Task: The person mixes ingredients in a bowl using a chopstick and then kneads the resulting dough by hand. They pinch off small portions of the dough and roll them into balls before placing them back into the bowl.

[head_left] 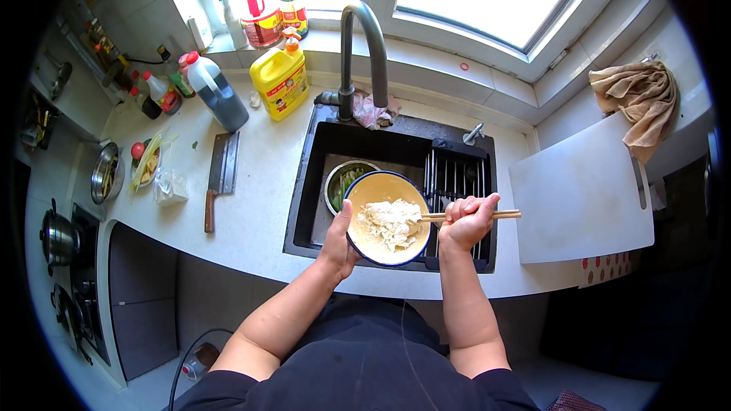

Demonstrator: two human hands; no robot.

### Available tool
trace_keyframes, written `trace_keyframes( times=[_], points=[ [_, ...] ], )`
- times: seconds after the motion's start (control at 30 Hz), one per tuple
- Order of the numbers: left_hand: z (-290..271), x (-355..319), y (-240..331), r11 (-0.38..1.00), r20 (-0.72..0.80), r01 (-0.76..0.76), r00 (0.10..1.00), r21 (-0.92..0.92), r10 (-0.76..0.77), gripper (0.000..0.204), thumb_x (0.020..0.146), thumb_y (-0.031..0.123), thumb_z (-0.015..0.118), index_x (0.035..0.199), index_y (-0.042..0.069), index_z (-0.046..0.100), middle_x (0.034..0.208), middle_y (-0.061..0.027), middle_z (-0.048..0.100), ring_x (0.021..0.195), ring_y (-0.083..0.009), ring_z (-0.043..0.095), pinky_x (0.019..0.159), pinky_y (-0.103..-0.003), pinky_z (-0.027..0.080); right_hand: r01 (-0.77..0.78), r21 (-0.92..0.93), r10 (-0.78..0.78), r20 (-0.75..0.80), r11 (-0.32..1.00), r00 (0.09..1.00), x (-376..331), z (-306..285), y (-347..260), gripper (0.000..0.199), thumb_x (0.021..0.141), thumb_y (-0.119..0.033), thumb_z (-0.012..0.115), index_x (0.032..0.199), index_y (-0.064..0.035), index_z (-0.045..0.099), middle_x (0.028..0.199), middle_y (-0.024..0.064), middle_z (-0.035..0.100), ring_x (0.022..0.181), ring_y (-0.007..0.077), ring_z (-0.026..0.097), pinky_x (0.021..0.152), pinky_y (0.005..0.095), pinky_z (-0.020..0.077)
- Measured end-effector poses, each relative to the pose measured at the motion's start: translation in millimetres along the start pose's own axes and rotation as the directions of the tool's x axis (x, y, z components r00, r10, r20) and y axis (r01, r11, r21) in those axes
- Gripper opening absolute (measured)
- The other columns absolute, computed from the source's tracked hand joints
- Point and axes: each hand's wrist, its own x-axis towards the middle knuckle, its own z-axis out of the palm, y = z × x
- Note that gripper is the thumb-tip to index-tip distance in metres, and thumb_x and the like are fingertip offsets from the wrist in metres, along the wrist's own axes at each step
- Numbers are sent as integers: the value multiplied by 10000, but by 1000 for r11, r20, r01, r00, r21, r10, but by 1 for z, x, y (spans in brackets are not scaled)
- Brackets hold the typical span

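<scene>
A cream-coloured bowl (371, 246) with a dark blue rim is held over the sink by my left hand (338, 243), thumb at its left rim and the other fingers hidden beneath. Inside lies a lumpy white floury mass (390, 222). My right hand (466, 222) is closed in a fist around a pair of chopsticks (505, 215), whose tips reach into the white mass. Partly covered by the bowl, a metal basin (332, 185) with green vegetables stands in the black sink (304, 217).
A grey faucet (368, 46) arches over the sink; a black drying rack (464, 175) sits at its right. Left on the counter lie a cleaver (220, 175), a yellow jug (280, 85) and a dark-filled bottle (217, 91). A white cutting board (582, 190) leans at right under a brown cloth (636, 99).
</scene>
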Motion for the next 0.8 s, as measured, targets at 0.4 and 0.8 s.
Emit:
trace_keyframes(
  times=[0.4, 0.8],
  points=[
    [-12, -7, 7, 999, -95, 36, 995, -22, -38, 687, 887, 581, 366, 1328, 54, 350, 1293, -136, 476, 1165, -249, 499, 925, -394, 452, -425, -494, 551, 137, 758, 823, -1, -47, 7, 757, 791, -472, 637, 1309, -40, 292, 1087, 79, 451, 963, 186, 481, 819, 349, 409],
    [-5, 2, 4, 993, -28, -116, 993, -38, 115, 643, 893, 521, 431, 1303, 30, 372, 1276, -131, 483, 1169, -243, 480, 995, -366, 374, 783, -553, 259, 831, 285, 492, -80, -14, -14, 133, 799, -146, 607, 899, -71, 653, 704, 98, 612, 608, 265, 604, 546, 343, 484]
  ],
)
